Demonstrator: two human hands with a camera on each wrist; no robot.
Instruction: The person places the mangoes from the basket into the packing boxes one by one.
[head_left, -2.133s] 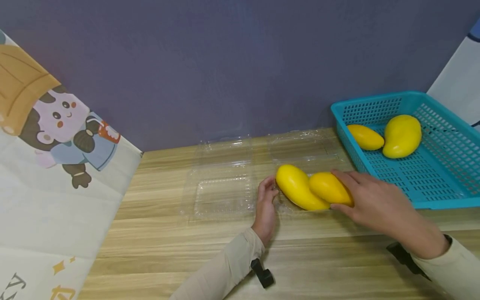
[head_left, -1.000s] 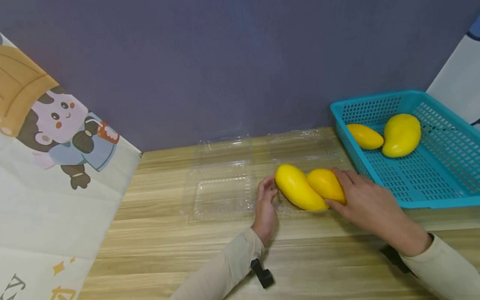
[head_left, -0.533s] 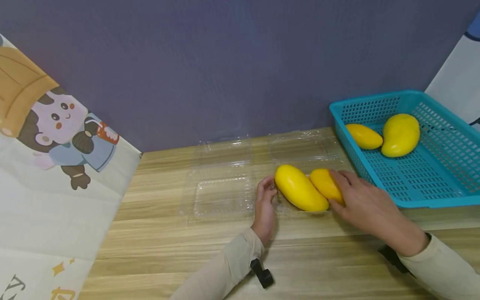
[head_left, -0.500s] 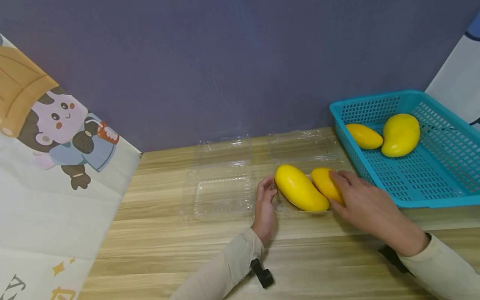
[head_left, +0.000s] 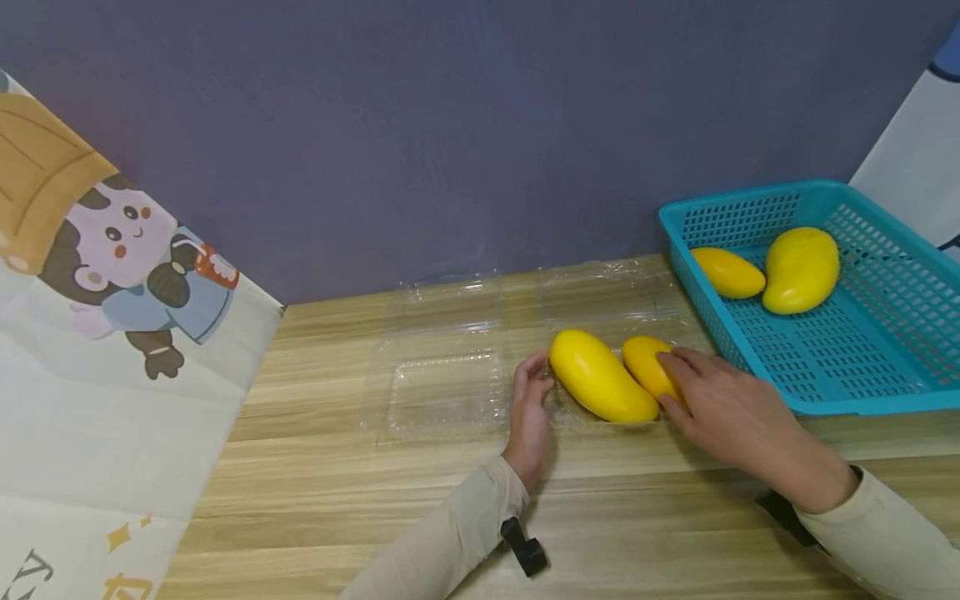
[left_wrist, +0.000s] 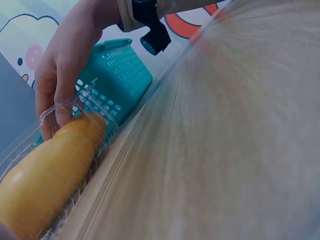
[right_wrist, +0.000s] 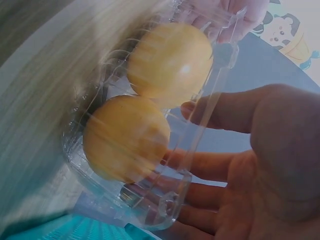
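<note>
- Smaller mango had shifted since about two seconds earlier: it had overlapped the larger mango in the head view, and it now sat beside it, with the right hand a little farther left.
- Both mangoes lay side by side in the right-hand transparent box, its lid leaning back behind them.
- Right fingers were spread wide, their tips touching the smaller mango; the left hand rested its loosely bent fingers against the box's left side.
- Each mango looked firm, smooth and probably a bit slippery; its weight could not be told. A grip across the rounded middle seemed safest.
- Box walls looked thin, light and likely to flex or crack if squeezed, so the rim would be the better hold.
- A second transparent box lay just left on the wood-grain tabletop.
- A turquoise basket at the right held two more mangoes.
- Behind stood a grey-blue wall; a cartoon-printed sheet lined the left.
</note>
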